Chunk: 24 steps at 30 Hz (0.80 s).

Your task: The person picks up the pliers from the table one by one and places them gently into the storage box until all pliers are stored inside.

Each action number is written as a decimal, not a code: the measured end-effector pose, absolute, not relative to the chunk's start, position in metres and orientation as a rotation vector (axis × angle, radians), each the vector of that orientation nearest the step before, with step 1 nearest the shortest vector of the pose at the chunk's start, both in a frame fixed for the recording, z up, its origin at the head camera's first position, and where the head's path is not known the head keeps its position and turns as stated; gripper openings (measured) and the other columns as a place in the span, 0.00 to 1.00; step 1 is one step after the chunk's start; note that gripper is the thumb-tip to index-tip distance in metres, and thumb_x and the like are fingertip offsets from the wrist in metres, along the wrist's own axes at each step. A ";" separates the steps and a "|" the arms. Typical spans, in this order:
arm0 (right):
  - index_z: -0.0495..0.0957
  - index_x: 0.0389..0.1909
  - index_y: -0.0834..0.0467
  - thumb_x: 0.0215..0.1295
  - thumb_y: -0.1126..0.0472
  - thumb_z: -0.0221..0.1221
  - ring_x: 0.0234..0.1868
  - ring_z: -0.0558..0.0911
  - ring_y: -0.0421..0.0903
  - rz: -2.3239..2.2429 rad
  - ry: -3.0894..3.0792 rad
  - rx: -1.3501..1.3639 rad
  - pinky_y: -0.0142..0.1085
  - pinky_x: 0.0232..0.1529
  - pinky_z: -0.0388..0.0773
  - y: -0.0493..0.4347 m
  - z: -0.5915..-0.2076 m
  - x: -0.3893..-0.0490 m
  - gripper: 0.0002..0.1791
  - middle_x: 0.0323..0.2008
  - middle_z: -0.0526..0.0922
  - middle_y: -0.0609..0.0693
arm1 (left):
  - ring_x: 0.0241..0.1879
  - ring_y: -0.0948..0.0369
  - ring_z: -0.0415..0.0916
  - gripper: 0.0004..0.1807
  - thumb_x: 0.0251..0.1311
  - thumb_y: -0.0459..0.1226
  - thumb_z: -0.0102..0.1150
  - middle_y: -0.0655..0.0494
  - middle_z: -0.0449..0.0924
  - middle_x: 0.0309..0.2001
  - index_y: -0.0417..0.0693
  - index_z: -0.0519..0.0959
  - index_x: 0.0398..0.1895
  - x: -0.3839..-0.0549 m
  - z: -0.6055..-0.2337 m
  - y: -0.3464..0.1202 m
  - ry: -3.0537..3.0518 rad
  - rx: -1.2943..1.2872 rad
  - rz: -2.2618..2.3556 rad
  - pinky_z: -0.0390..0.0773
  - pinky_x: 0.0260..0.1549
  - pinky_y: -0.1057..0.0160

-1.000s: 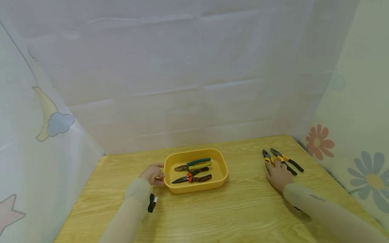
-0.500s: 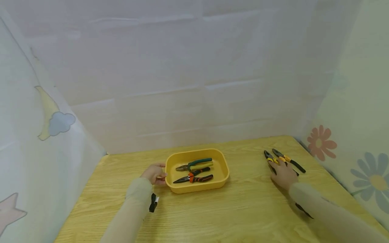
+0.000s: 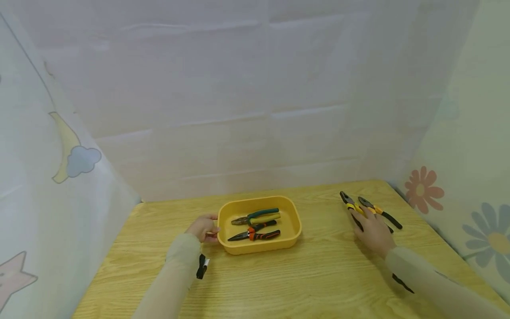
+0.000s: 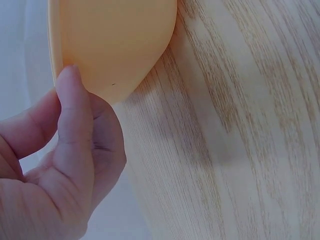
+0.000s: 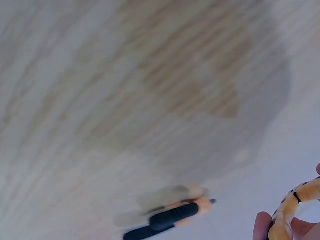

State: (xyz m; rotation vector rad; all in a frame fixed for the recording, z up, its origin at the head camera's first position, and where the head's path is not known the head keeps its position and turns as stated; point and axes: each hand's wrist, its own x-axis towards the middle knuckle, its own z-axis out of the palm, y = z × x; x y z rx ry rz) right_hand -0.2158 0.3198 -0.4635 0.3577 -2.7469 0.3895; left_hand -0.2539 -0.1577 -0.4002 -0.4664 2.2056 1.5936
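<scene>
Creased pale sheeting (image 3: 223,88) backs a wood-grain table (image 3: 279,283).

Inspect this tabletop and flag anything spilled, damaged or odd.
Nothing looks spilled. One mild oddity: the green-and-yellow pliers in the yellow tray have handles of two different colours and a brownish head, possibly rust, though the view is too coarse to confirm.

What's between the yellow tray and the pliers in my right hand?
Only bare wooden tabletop lies between the yellow tray and the pliers in your right hand, as the head view shows.
</scene>
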 end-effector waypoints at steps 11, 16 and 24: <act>0.72 0.60 0.70 0.57 0.69 0.65 0.51 0.70 0.77 0.399 -2.622 0.516 0.68 0.45 0.69 0.305 -0.443 -0.201 0.29 0.60 0.64 0.77 | 0.25 0.57 0.70 0.27 0.65 0.22 0.49 0.39 0.73 0.38 0.38 0.64 0.68 -0.258 -0.406 -0.159 2.210 -0.481 1.595 0.77 0.18 0.69; 0.71 0.61 0.68 0.55 0.71 0.66 0.52 0.69 0.76 0.415 -2.568 0.586 0.68 0.47 0.68 0.301 -0.438 -0.199 0.30 0.60 0.64 0.75 | 0.25 0.57 0.70 0.27 0.66 0.22 0.48 0.38 0.73 0.40 0.38 0.64 0.69 -0.257 -0.404 -0.158 2.215 -0.479 1.594 0.76 0.17 0.69; 0.71 0.62 0.68 0.56 0.73 0.63 0.52 0.67 0.75 0.450 -2.527 0.671 0.65 0.42 0.72 0.287 -0.422 -0.194 0.29 0.61 0.64 0.72 | 0.24 0.57 0.69 0.27 0.65 0.21 0.47 0.38 0.72 0.40 0.34 0.63 0.68 -0.253 -0.401 -0.157 2.219 -0.452 1.605 0.76 0.19 0.69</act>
